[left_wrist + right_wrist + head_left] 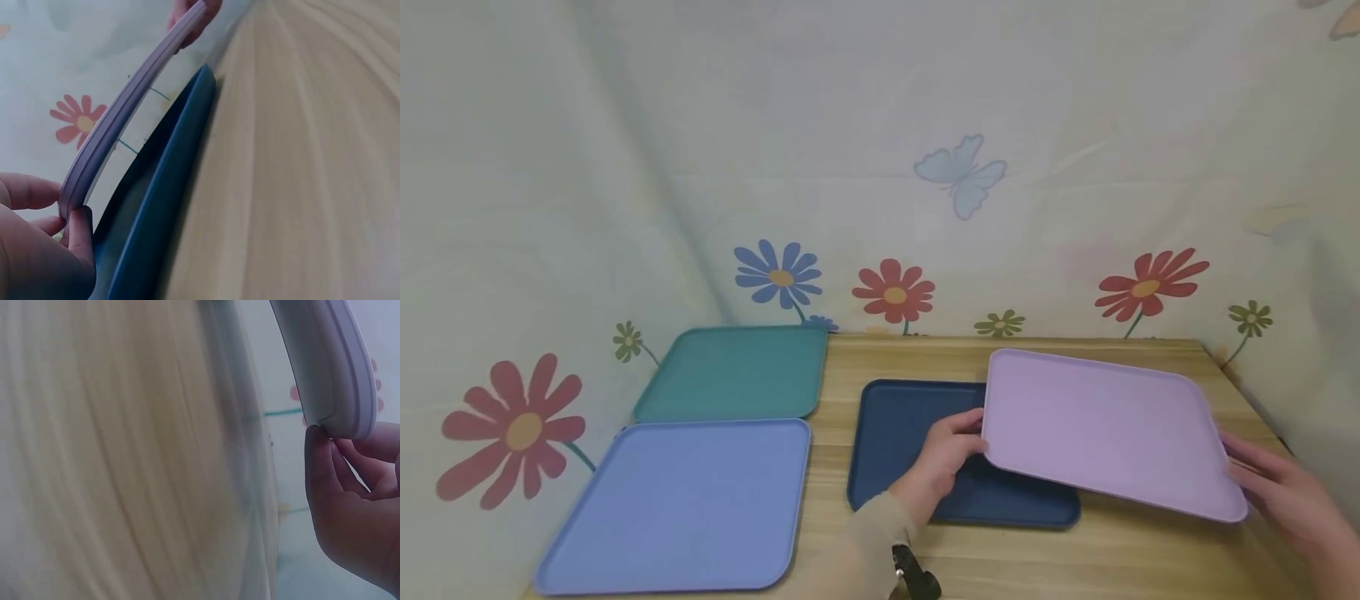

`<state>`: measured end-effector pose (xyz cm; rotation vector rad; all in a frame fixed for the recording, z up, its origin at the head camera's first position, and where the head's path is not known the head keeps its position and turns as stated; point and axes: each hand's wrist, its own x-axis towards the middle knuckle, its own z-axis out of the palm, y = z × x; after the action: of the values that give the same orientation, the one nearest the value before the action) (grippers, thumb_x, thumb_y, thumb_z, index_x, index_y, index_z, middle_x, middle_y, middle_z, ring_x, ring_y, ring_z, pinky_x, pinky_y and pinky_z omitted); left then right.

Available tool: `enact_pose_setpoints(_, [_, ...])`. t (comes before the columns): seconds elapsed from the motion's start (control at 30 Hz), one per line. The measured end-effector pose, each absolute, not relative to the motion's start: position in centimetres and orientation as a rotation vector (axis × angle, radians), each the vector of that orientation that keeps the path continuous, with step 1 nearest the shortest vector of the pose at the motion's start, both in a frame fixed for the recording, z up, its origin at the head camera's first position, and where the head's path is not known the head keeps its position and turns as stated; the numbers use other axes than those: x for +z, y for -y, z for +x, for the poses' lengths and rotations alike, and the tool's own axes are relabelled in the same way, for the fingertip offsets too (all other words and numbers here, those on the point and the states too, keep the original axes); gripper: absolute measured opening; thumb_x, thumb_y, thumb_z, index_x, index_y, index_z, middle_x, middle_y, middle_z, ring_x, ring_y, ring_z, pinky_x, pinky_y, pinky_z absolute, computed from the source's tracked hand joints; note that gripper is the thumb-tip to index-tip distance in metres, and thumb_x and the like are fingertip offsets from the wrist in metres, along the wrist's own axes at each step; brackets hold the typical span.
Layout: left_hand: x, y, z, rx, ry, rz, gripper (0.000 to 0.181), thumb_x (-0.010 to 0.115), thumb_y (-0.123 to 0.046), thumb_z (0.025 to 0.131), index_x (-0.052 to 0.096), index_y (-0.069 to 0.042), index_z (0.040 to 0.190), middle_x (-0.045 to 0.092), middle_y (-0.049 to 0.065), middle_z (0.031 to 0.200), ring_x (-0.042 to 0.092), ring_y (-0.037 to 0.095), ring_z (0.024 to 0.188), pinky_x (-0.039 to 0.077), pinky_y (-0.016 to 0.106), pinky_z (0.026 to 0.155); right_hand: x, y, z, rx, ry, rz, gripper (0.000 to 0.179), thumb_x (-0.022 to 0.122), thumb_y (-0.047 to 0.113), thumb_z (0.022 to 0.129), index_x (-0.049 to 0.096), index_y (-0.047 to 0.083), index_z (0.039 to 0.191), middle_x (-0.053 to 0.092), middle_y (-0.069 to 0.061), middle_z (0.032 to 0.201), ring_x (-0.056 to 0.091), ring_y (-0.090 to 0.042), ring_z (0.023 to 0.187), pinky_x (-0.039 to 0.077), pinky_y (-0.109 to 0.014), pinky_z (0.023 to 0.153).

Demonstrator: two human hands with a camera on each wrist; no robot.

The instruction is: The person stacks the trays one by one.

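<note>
Because the lilac tray (1097,429) was broad, the left hand (942,458) pinched it at nine o'clock and the right hand (1285,496) near three, presumably to share its weight; it hung tilted, partly over the navy tray (887,442) toward eight o'clock, with the blue tray (677,504) farther off at nine.

Head: above near side of table (1015,567), facing forward and down; farthest back, widest coverage, takes in floral backdrop (775,125), left hand (946,450) and right hand (1277,492). Left wrist: close-up at left hand, low, rolled sideways, facing right along lilac tray (115,119) edge; navy tray (164,206) very near. Right wrist: close-up at right hand, low, rolled too, lilac tray corner near. Head/left wrist share both hands, both those trays. Wrists share right hand, lilac tray, table, backdrop.
</note>
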<state>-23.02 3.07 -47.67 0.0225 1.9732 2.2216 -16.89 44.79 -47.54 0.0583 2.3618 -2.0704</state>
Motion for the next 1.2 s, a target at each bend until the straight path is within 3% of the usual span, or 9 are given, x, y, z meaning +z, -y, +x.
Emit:
enact_pose_setpoints(0.27, [-47.6,0.5,-22.1,2.231,-1.932,0.060,0.057,0.062,0.014,0.074,0.060,0.007,0.130,0.066,0.021,0.120,0.063,0.022,0.104,0.053,0.034,0.089,-47.1,-41.9,-17.5,-2.181,-2.232,-0.071,0.046,0.056,-0.003,0.098,0.071,0.037,0.114,0.059,0.032,0.109,0.056,0.014,0.095,0.048,-0.009,0.075])
enact_pose_setpoints(0.57, [-47.1,3.6,-21.5,2.244,-1.940,0.088,0.057,0.062,0.014,0.074,0.058,0.010,0.131,0.063,0.025,0.124,0.062,0.023,0.105,0.052,0.030,0.088,-46.6,-39.2,-18.0,-1.984,-2.361,0.003,0.040,0.063,0.010,0.097,0.064,0.035,0.129,0.053,0.037,0.107,0.052,0.017,0.096,0.048,-0.009,0.077])
enact_pose_setpoints(0.8, [-46.8,5.3,-21.1,2.256,-1.949,0.094,0.058,0.061,0.014,0.074,0.056,0.012,0.132,0.061,0.027,0.126,0.061,0.023,0.107,0.052,0.027,0.086,-45.9,-37.5,-18.2,-1.989,-2.344,-0.011,0.044,0.062,0.007,0.097,0.059,0.023,0.138,0.055,0.035,0.109,0.054,0.014,0.098,0.048,-0.010,0.079])
enact_pose_setpoints(0.97, [-47.0,6.6,-20.7,2.237,-1.978,0.109,0.058,0.062,0.014,0.075,0.055,0.012,0.133,0.061,0.028,0.127,0.061,0.024,0.109,0.052,0.028,0.087,-45.8,-36.3,-18.4,-1.960,-2.385,-0.071,0.049,0.062,0.007,0.097,0.049,0.003,0.144,0.056,0.034,0.110,0.054,0.013,0.099,0.049,-0.011,0.080])
enact_pose_setpoints(1.2, [-46.9,8.2,-20.1,2.225,-1.994,0.137,0.058,0.061,0.013,0.077,0.052,0.013,0.134,0.059,0.029,0.128,0.059,0.028,0.111,0.050,0.026,0.087,-45.9,-34.9,-18.5,-1.955,-2.388,-0.077,0.048,0.064,0.007,0.096,0.052,0.002,0.142,0.057,0.032,0.110,0.056,0.011,0.099,0.049,-0.012,0.081])
